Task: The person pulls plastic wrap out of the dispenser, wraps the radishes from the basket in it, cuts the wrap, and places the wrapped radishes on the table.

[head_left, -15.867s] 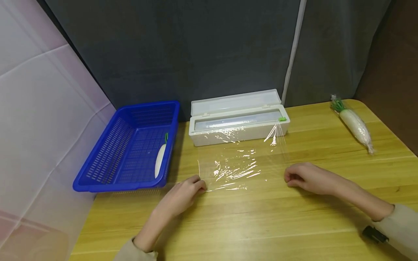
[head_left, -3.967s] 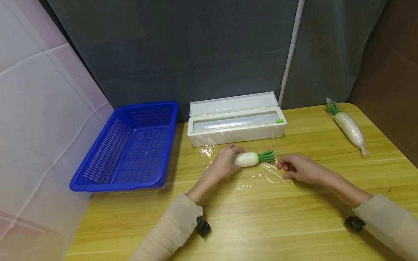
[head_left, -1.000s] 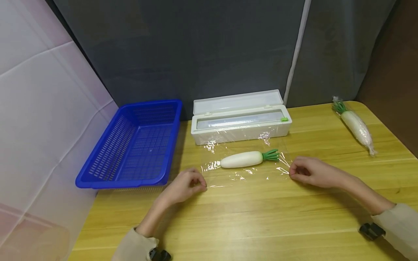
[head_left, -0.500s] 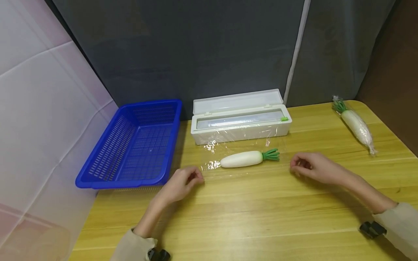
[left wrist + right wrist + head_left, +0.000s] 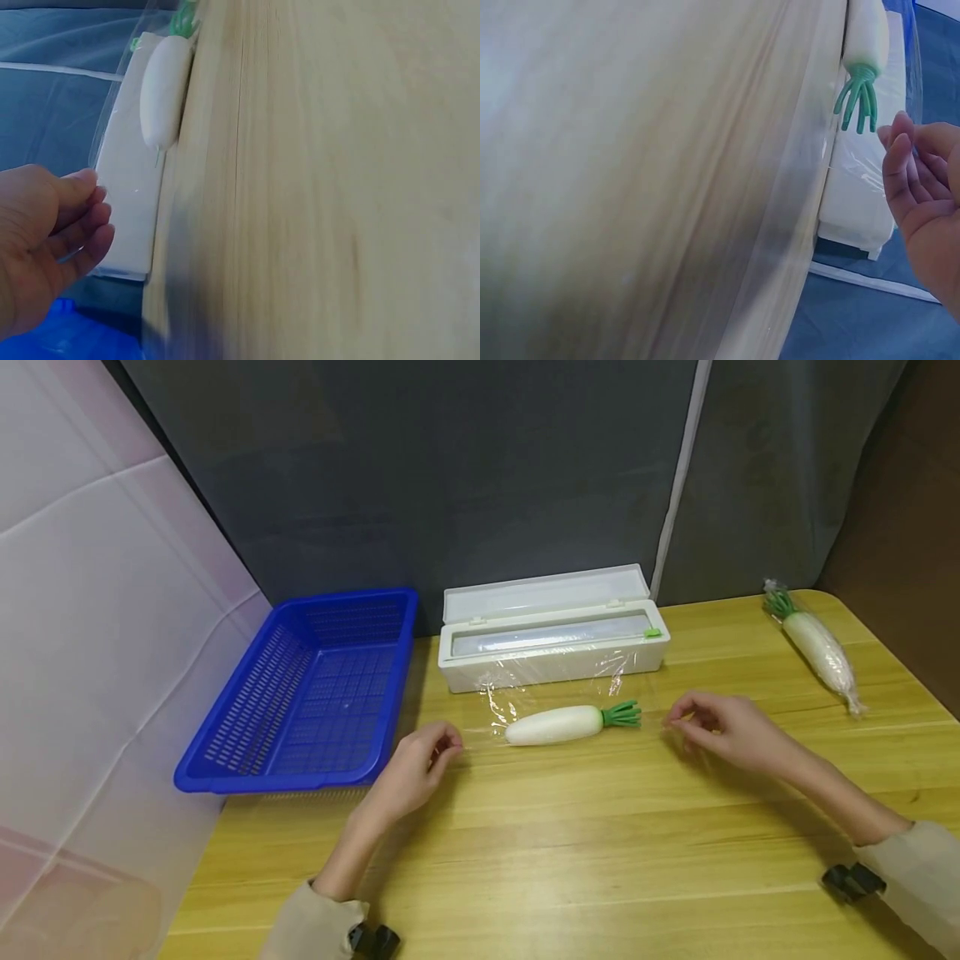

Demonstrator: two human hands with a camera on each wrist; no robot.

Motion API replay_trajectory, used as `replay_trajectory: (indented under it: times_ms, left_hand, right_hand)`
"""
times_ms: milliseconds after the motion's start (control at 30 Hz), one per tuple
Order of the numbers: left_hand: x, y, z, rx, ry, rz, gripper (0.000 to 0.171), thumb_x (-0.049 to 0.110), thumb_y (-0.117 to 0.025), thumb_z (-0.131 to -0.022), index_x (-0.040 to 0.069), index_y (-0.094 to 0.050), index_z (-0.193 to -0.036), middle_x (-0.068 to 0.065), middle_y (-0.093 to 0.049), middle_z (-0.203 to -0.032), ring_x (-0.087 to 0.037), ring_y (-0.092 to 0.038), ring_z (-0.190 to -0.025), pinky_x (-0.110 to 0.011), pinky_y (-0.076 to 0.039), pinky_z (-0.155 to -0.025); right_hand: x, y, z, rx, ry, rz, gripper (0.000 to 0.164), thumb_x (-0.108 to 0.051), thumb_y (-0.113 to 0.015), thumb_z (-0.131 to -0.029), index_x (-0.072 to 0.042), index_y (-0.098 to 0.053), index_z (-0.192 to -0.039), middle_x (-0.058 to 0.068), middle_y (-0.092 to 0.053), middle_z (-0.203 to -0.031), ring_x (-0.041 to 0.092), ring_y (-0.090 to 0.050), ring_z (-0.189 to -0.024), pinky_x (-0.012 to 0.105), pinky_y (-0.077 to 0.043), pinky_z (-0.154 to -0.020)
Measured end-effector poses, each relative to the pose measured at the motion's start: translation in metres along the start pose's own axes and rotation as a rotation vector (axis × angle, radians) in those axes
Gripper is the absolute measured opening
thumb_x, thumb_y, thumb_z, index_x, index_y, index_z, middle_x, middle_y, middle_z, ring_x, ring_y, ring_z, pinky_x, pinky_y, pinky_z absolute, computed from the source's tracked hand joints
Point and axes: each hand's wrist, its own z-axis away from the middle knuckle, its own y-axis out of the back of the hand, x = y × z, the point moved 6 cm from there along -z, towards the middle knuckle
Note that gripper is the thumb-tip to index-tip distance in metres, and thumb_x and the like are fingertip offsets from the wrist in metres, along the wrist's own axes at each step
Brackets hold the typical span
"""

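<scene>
A white radish [image 5: 555, 726] with green stalks lies on a sheet of clear cling film [image 5: 540, 689]. The film runs out of a white cling film box [image 5: 555, 670] whose lid stands raised behind it. My left hand [image 5: 416, 768] pinches the film's near left corner between thumb and index finger. On the other side, my right hand [image 5: 731, 735] pinches the near right corner, just beyond the stalks. Both hands are raised over the table, drawing the near edge up. In the left wrist view the film's edge runs from the thumb [image 5: 79, 184] past the radish [image 5: 163, 94].
A blue plastic basket [image 5: 300, 789] stands at the left with nothing in it. At the far right a second radish [image 5: 817, 652], wrapped in film, lies on the wooden table [image 5: 570, 860]. A green slider [image 5: 652, 632] sits at the box's right end.
Earlier the film was pulled out and the radish went from the basket onto it. Over the last second both hands have risen and moved away from me with the film's near edge.
</scene>
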Motion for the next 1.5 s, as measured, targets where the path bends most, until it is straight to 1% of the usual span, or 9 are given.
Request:
replay_trajectory:
  times_ms: [100, 200, 367, 500, 733, 933, 1100, 1233, 1500]
  left_hand:
    - [0.002, 0.002, -0.003, 0.036, -0.015, -0.028, 0.007, -0.004, -0.066, -0.094, 0.003, -0.064, -0.094, -0.005, -0.063, -0.085, -0.012, -0.055, -0.074, -0.027, -0.050, -0.064]
    - [0.005, 0.004, -0.005, 0.074, -0.025, -0.061, 0.006, -0.004, -0.066, -0.095, 0.001, -0.067, -0.097, -0.007, -0.065, -0.090, -0.015, -0.057, -0.078, -0.030, -0.051, -0.068]
    - [0.005, 0.003, -0.009, 0.107, -0.002, -0.092, 0.005, -0.001, -0.065, -0.096, 0.001, -0.069, -0.097, -0.009, -0.064, -0.095, -0.017, -0.059, -0.082, -0.032, -0.052, -0.071]
    - [0.003, 0.003, -0.013, 0.120, 0.032, -0.064, 0.005, -0.001, -0.064, -0.096, 0.001, -0.068, -0.097, -0.008, -0.065, -0.092, -0.017, -0.060, -0.081, -0.031, -0.052, -0.067]
    - [-0.003, 0.002, -0.017, 0.139, 0.095, 0.014, 0.006, -0.003, -0.062, -0.096, 0.001, -0.067, -0.096, -0.008, -0.067, -0.085, -0.016, -0.063, -0.077, -0.029, -0.053, -0.063]
    - [-0.006, -0.001, -0.020, 0.167, 0.129, 0.068, 0.005, -0.003, -0.063, -0.095, 0.000, -0.067, -0.097, -0.009, -0.068, -0.084, -0.018, -0.064, -0.075, -0.029, -0.054, -0.063]
    - [-0.011, -0.003, -0.022, 0.191, 0.167, 0.100, 0.006, -0.003, -0.061, -0.096, 0.000, -0.067, -0.097, -0.008, -0.067, -0.082, -0.018, -0.063, -0.074, -0.027, -0.053, -0.062]
    - [-0.013, -0.004, -0.026, 0.209, 0.161, 0.092, 0.007, -0.002, -0.059, -0.097, -0.001, -0.066, -0.098, -0.007, -0.065, -0.081, -0.018, -0.061, -0.073, -0.026, -0.051, -0.062]
    - [-0.016, -0.008, -0.032, 0.198, 0.171, 0.057, 0.008, -0.002, -0.058, -0.099, -0.002, -0.066, -0.099, -0.010, -0.065, -0.085, -0.019, -0.059, -0.075, -0.031, -0.051, -0.066]
  right_hand:
    - [0.001, 0.001, -0.001, 0.002, -0.027, -0.061, 0.009, 0.003, -0.066, -0.095, -0.002, -0.066, -0.103, 0.010, -0.073, -0.092, 0.009, -0.067, -0.068, 0.024, -0.054, -0.059]
    - [0.004, 0.002, -0.003, 0.002, -0.064, -0.095, 0.008, 0.003, -0.064, -0.096, 0.000, -0.064, -0.104, 0.015, -0.073, -0.100, 0.009, -0.068, -0.071, 0.026, -0.057, -0.063]
    - [0.006, 0.000, -0.008, 0.018, -0.107, -0.091, 0.006, -0.002, -0.064, -0.098, 0.000, -0.064, -0.104, 0.010, -0.072, -0.089, 0.014, -0.070, -0.070, 0.026, -0.057, -0.064]
    - [0.005, 0.001, -0.011, 0.039, -0.126, -0.099, 0.007, -0.003, -0.063, -0.099, 0.000, -0.062, -0.104, 0.011, -0.071, -0.088, 0.014, -0.069, -0.070, 0.026, -0.056, -0.064]
    - [0.003, 0.003, -0.017, 0.037, -0.144, -0.182, 0.010, -0.003, -0.060, -0.101, 0.004, -0.059, -0.107, 0.021, -0.071, -0.103, 0.015, -0.069, -0.073, 0.029, -0.058, -0.065]
    - [0.008, -0.001, -0.024, 0.044, -0.188, -0.236, 0.013, -0.005, -0.056, -0.103, 0.007, -0.055, -0.109, 0.020, -0.070, -0.099, 0.015, -0.068, -0.075, 0.029, -0.059, -0.067]
    - [0.011, -0.003, -0.029, 0.060, -0.208, -0.202, 0.017, -0.007, -0.055, -0.104, 0.008, -0.053, -0.113, 0.016, -0.069, -0.093, 0.014, -0.066, -0.073, 0.029, -0.058, -0.065]
    - [0.013, -0.003, -0.033, 0.084, -0.211, -0.146, 0.016, -0.009, -0.055, -0.104, 0.005, -0.054, -0.112, 0.015, -0.068, -0.089, 0.015, -0.065, -0.070, 0.027, -0.056, -0.062]
    - [0.018, -0.005, -0.040, 0.117, -0.241, -0.084, 0.013, -0.008, -0.056, -0.103, 0.004, -0.055, -0.108, 0.016, -0.066, -0.084, 0.015, -0.062, -0.066, 0.025, -0.052, -0.057]
